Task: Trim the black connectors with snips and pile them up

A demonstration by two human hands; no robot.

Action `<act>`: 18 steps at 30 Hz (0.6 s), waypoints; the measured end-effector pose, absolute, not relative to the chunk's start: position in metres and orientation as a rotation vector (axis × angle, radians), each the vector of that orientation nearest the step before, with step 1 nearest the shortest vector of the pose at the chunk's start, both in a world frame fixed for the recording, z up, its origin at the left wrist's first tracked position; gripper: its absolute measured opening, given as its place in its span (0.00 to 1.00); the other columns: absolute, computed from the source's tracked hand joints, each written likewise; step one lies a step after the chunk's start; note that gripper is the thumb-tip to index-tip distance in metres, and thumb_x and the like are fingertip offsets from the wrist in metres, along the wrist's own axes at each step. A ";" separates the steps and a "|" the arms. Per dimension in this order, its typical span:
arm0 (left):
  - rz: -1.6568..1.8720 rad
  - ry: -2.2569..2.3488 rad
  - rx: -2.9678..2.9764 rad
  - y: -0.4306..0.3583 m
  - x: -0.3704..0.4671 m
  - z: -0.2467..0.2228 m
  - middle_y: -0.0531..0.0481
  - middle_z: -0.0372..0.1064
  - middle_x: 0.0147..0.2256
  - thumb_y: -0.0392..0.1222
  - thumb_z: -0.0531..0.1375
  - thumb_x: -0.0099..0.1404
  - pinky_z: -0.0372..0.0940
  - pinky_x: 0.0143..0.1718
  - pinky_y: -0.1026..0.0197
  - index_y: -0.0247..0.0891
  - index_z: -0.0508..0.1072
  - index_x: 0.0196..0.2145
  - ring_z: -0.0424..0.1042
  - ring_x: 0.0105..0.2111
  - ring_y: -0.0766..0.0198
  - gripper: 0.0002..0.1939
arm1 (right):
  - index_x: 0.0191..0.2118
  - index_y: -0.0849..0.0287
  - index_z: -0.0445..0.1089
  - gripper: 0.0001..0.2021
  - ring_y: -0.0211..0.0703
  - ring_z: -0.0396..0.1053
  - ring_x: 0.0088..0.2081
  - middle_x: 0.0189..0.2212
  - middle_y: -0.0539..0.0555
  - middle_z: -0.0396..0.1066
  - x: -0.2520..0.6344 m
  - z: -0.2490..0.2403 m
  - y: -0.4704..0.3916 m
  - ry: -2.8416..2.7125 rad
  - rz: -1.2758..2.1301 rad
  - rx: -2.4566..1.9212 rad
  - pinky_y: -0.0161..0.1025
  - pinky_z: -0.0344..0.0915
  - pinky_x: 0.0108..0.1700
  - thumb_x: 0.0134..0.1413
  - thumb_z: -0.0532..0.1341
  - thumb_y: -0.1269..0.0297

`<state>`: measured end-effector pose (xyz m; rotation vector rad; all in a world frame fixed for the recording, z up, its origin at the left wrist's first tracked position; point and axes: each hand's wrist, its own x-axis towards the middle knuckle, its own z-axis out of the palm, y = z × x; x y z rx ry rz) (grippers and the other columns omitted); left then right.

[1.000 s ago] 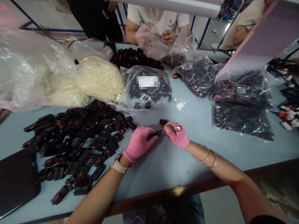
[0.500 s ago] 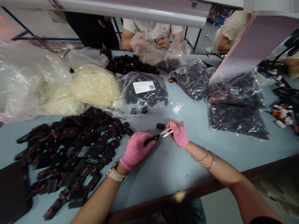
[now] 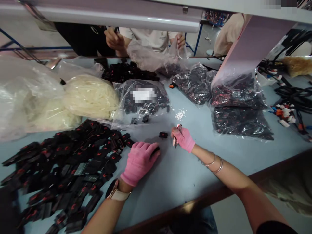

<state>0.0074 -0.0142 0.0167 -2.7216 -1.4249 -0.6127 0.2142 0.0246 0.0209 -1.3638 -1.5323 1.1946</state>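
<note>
In a pink glove, my left hand (image 3: 140,162) closes round a black plastic part (image 3: 155,150), mostly covered by the fingers. My right hand (image 3: 183,139), gloved alike with bare fingertips, grips small metal scissors (image 3: 175,141) whose blades point down toward the table. Between the hands, slightly farther off, lies a single black connector housing (image 3: 163,135) with a red mark. A large pile of similar black housings (image 3: 70,162) spreads to the left of my left hand. Beyond my right hand lies a little heap of small white pieces (image 3: 180,114).
Clear bags of black parts (image 3: 240,122) lie at the right, another labelled bag (image 3: 146,107) at centre. Bags of cream-coloured pieces (image 3: 91,97) stand at the left. Cables (image 3: 297,97) lie far right. Across the table, a person (image 3: 148,35) handles a plastic bag. An overhead beam (image 3: 109,16) crosses above.
The scissors have swung from pointing left at the black part to pointing down. My left hand has turned over the part, hiding more of it. The person opposite has spread their hands apart.
</note>
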 end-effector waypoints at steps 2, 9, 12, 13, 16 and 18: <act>-0.584 -1.463 -2.679 -0.014 0.008 0.018 0.48 0.71 0.29 0.45 0.58 0.63 0.60 0.35 0.55 0.38 0.72 0.34 0.67 0.31 0.56 0.08 | 0.20 0.57 0.58 0.27 0.33 0.58 0.19 0.14 0.45 0.57 0.214 0.024 0.026 -1.577 1.207 -1.435 0.33 0.56 0.26 0.52 0.49 0.37; -0.390 -1.832 -2.264 -0.008 -0.007 0.024 0.39 0.70 0.37 0.47 0.57 0.61 0.59 0.35 0.51 0.36 0.70 0.30 0.65 0.39 0.47 0.11 | 0.40 0.54 0.68 0.19 0.37 0.60 0.23 0.20 0.44 0.63 0.214 0.031 0.028 -1.646 0.978 -1.840 0.35 0.55 0.27 0.45 0.61 0.47; -0.377 -1.965 -2.092 -0.005 -0.018 0.026 0.35 0.69 0.40 0.49 0.58 0.59 0.59 0.33 0.49 0.35 0.71 0.32 0.65 0.39 0.44 0.13 | 0.53 0.53 0.64 0.29 0.40 0.60 0.23 0.20 0.45 0.62 0.218 0.029 0.030 -1.689 0.915 -1.862 0.37 0.56 0.29 0.46 0.61 0.45; -0.415 -1.974 -2.063 -0.004 -0.021 0.026 0.34 0.68 0.41 0.50 0.59 0.59 0.59 0.34 0.49 0.34 0.71 0.34 0.64 0.40 0.43 0.15 | 0.55 0.53 0.63 0.31 0.40 0.60 0.23 0.19 0.45 0.62 0.220 0.027 0.031 -1.687 0.902 -1.839 0.37 0.56 0.29 0.46 0.61 0.44; -0.645 -1.892 -2.058 -0.003 -0.024 0.025 0.35 0.67 0.45 0.50 0.60 0.59 0.60 0.39 0.45 0.35 0.71 0.41 0.64 0.44 0.42 0.17 | 0.54 0.55 0.63 0.28 0.41 0.62 0.25 0.22 0.47 0.64 0.226 0.023 0.033 -1.562 0.829 -1.692 0.40 0.60 0.33 0.51 0.56 0.44; -0.847 -1.772 -2.118 -0.005 -0.019 0.024 0.38 0.67 0.46 0.47 0.59 0.61 0.60 0.45 0.45 0.38 0.70 0.44 0.64 0.46 0.46 0.16 | 0.52 0.55 0.63 0.24 0.42 0.65 0.29 0.27 0.50 0.68 0.228 0.025 0.029 -1.427 0.798 -1.518 0.42 0.63 0.38 0.56 0.51 0.45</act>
